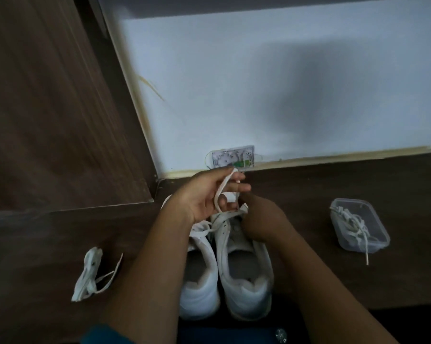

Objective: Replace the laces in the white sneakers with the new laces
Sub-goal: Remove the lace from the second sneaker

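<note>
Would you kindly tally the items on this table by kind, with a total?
White sneakers: 2
Lace bundles: 2
Lace in the left hand: 1
Clear plastic container: 1
Small box at the wall: 1
Total: 7

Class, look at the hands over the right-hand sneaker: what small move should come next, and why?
Probably pull the lace upward with the left hand until its slack runs out, since that hand pinches a loose loop above the right sneaker while the right hand rests on its front.
</note>
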`<state>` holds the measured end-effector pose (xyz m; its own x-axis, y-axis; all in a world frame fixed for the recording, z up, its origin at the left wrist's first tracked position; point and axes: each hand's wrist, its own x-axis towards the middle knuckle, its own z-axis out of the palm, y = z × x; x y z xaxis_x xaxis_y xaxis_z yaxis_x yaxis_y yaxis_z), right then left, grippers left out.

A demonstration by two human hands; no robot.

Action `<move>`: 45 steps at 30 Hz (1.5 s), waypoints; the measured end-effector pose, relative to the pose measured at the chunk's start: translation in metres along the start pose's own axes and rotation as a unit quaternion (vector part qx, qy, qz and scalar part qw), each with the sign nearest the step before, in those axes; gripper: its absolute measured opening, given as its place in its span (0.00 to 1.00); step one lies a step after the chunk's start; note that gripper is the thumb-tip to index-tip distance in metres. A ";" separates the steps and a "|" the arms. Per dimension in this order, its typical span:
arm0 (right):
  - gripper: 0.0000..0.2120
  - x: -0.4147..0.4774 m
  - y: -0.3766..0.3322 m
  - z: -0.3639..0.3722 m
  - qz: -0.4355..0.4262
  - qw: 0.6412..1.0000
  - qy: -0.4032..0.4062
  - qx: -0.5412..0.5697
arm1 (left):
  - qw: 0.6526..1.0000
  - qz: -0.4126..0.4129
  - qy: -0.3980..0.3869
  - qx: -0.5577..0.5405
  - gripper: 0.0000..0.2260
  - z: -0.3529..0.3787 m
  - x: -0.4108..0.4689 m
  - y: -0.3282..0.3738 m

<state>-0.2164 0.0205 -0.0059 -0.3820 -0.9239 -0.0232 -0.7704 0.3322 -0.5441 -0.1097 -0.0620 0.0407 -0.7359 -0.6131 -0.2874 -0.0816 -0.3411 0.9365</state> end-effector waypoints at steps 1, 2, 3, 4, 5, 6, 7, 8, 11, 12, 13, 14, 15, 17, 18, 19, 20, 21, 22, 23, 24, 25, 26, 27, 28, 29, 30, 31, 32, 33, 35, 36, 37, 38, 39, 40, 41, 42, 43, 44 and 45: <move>0.10 0.001 -0.002 -0.002 -0.006 1.000 -0.029 0.006 | 0.999 -0.009 0.024 0.037 0.10 0.002 -0.001 0.003; 0.06 0.003 -0.003 -0.004 -0.006 0.998 -0.055 0.025 | 0.997 -0.004 0.050 0.060 0.09 0.003 -0.002 0.004; 0.03 0.005 -0.003 -0.009 0.002 0.995 -0.074 0.063 | 0.994 0.013 0.073 0.077 0.08 0.003 -0.003 0.005; 0.03 0.006 -0.003 -0.014 0.017 0.990 -0.086 0.112 | 0.992 0.031 0.090 0.085 0.08 0.001 -0.003 0.004; 0.05 0.009 -0.002 -0.018 0.033 0.983 -0.088 0.156 | 0.990 0.050 0.097 0.092 0.09 -0.001 -0.003 0.003; 0.07 0.010 -0.001 -0.020 0.041 0.978 -0.080 0.186 | 0.987 0.066 0.102 0.101 0.10 -0.002 -0.004 0.001; 0.07 0.011 0.001 -0.020 0.039 0.977 -0.064 0.200 | 0.986 0.079 0.105 0.102 0.11 -0.003 -0.006 -0.001; 0.07 0.012 0.003 -0.019 0.031 0.979 -0.041 0.195 | 0.985 0.088 0.111 0.095 0.11 -0.001 -0.008 -0.003; 0.10 0.016 0.003 -0.009 0.016 0.984 0.033 0.172 | 0.984 0.084 0.145 0.057 0.10 0.003 -0.008 -0.009; 0.11 0.017 0.002 -0.008 0.015 0.983 0.051 0.177 | 0.980 0.084 0.157 0.084 0.08 0.003 -0.004 -0.012; 0.11 0.019 0.001 -0.008 0.011 0.981 0.064 0.184 | 0.973 0.087 0.160 0.142 0.06 0.001 0.001 -0.014; 0.12 0.020 0.000 -0.009 0.010 0.979 0.073 0.192 | 0.963 0.088 0.147 0.207 0.07 -0.001 0.005 -0.015; 0.12 0.021 -0.002 -0.009 0.008 0.975 0.084 0.208 | 0.953 0.082 0.119 0.267 0.08 -0.003 0.008 -0.017; 0.13 0.021 -0.006 -0.009 0.007 0.962 0.113 0.250 | 0.942 0.056 0.064 0.325 0.06 -0.004 0.012 -0.018; 0.12 0.022 -0.008 -0.010 0.006 0.958 0.121 0.259 | 0.938 0.050 0.057 0.339 0.06 -0.005 0.014 -0.020; 0.11 0.023 -0.009 -0.010 0.008 0.960 0.120 0.251 | 0.934 0.050 0.060 0.348 0.08 -0.006 0.016 -0.021; 0.11 0.024 -0.011 -0.011 0.012 0.966 0.113 0.234 | 0.931 0.053 0.064 0.356 0.10 -0.007 0.018 -0.023; 0.10 0.025 -0.012 -0.012 0.018 0.970 0.100 0.221 | 0.930 0.053 0.066 0.358 0.10 -0.008 0.021 -0.025; 0.08 0.026 -0.012 -0.014 0.026 0.972 0.081 0.220 | 0.931 0.050 0.069 0.356 0.10 -0.010 0.023 -0.027; 0.06 0.026 -0.010 -0.016 0.039 0.972 0.056 0.224 | 0.935 0.048 0.072 0.345 0.10 -0.011 0.025 -0.028; 0.05 0.024 -0.008 -0.017 0.054 0.973 0.027 0.223 | 0.942 0.044 0.076 0.325 0.11 -0.013 0.026 -0.029; 0.08 0.023 -0.006 -0.018 0.069 0.975 -0.004 0.211 | 0.950 0.039 0.078 0.299 0.09 -0.015 0.028 -0.031; 0.10 0.020 -0.004 -0.017 0.078 0.981 -0.031 0.175 | 0.958 0.036 0.083 0.273 0.08 -0.016 0.029 -0.033; 0.11 0.017 -0.004 -0.016 0.079 0.988 -0.044 0.125 | 0.964 0.034 0.090 0.248 0.08 -0.017 0.030 -0.034; 0.12 0.015 -0.004 -0.016 0.075 0.994 -0.039 0.075 | 0.969 0.029 0.100 0.225 0.08 -0.017 0.031 -0.035; 0.12 0.013 -0.006 -0.016 0.071 0.996 -0.020 0.041 | 0.974 0.021 0.111 0.198 0.08 -0.016 0.031 -0.034; 0.11 0.011 -0.006 -0.016 0.068 0.997 -0.001 0.030 | 0.979 0.011 0.121 0.166 0.08 -0.017 0.031 -0.034; 0.09 0.011 -0.007 -0.017 0.063 0.997 0.006 0.035 | 0.983 0.003 0.128 0.128 0.08 -0.017 0.030 -0.033; 0.07 0.010 -0.008 -0.017 0.058 0.997 0.002 0.042 | 0.988 -0.002 0.132 0.081 0.09 -0.018 0.028 -0.030; 0.07 0.010 -0.008 -0.018 0.054 0.997 -0.009 0.046 | 0.991 -0.004 0.130 0.031 0.09 -0.019 0.026 -0.028; 0.10 0.011 -0.008 -0.018 0.045 0.998 -0.023 0.041 | 0.991 0.004 0.127 -0.050 0.09 -0.020 0.023 -0.024; 0.10 0.011 -0.009 -0.017 0.042 0.998 -0.021 0.034 | 0.989 0.006 0.131 -0.071 0.09 -0.020 0.021 -0.022; 0.10 0.012 -0.009 -0.015 0.043 0.999 -0.014 0.029 | 0.987 0.008 0.138 -0.082 0.09 -0.020 0.020 -0.021; 0.10 0.012 -0.008 -0.014 0.047 0.998 -0.007 0.027 | 0.985 0.008 0.146 -0.089 0.09 -0.019 0.019 -0.019; 0.09 0.013 -0.008 -0.012 0.048 0.999 -0.002 0.024 | 0.984 0.008 0.154 -0.093 0.09 -0.017 0.019 -0.019; 0.08 0.013 -0.007 -0.011 0.046 0.999 -0.002 0.019 | 0.983 0.006 0.160 -0.092 0.09 -0.015 0.019 -0.018; 0.08 0.013 -0.006 -0.010 0.042 0.999 -0.005 0.016 | 0.983 0.005 0.165 -0.085 0.10 -0.013 0.020 -0.017; 0.09 0.013 -0.006 -0.010 0.037 0.999 -0.013 0.014 | 0.983 0.005 0.170 -0.075 0.10 -0.011 0.020 -0.017; 0.09 0.013 -0.005 -0.010 0.030 0.999 -0.023 0.013 | 0.983 0.008 0.173 -0.060 0.10 -0.011 0.020 -0.017; 0.10 0.013 -0.004 -0.011 0.024 0.999 -0.032 0.010 | 0.984 0.012 0.174 -0.045 0.10 -0.011 0.020 -0.017; 0.10 0.014 -0.003 -0.011 0.022 0.999 -0.039 0.007 | 0.984 0.017 0.174 -0.031 0.09 -0.012 0.020 -0.017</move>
<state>-0.2249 0.0088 0.0042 -0.3734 -0.9209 -0.1117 -0.7468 0.3699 -0.5527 -0.1151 -0.0767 0.0166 -0.4618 -0.8280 -0.3180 -0.0123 -0.3525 0.9357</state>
